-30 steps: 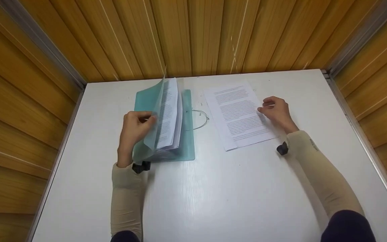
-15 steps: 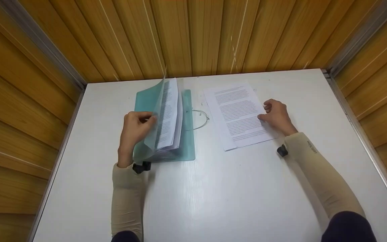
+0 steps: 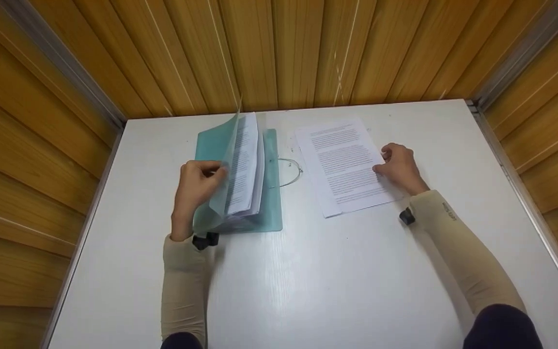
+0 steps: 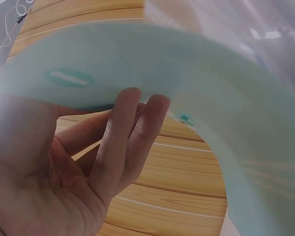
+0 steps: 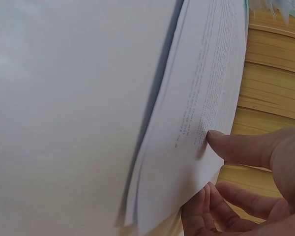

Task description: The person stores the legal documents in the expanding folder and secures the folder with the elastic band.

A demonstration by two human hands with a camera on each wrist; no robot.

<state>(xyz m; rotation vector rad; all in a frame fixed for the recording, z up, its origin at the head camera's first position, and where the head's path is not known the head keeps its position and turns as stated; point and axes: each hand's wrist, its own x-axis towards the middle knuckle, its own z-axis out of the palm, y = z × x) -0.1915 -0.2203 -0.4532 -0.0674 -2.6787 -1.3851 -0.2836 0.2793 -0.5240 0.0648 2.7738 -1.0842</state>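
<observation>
In the head view my left hand (image 3: 196,186) pinches the raised front cover (image 3: 231,169) of a translucent teal folder (image 3: 273,213). Printed sheets (image 3: 246,165) stand partly lifted inside it. The left wrist view shows the fingertips (image 4: 157,105) at the curved cover edge (image 4: 113,59), with a small oval label on the cover. At the right, my right hand (image 3: 397,167) grips the right edge of a small stack of printed pages (image 3: 344,160) lying on the table. Its thumb (image 5: 236,147) lies on the top page (image 5: 187,142), while the other fingers curl at the edge, partly hidden.
A thin clear loop (image 3: 296,172) sticks out from the folder's right edge toward the pages. The white table (image 3: 308,281) is bounded by wood-panelled walls (image 3: 298,53) at the back and both sides.
My right hand has come down onto the edge of the printed pages, its thumb now on the top page. The left hand and folder cover have stayed nearly still.
</observation>
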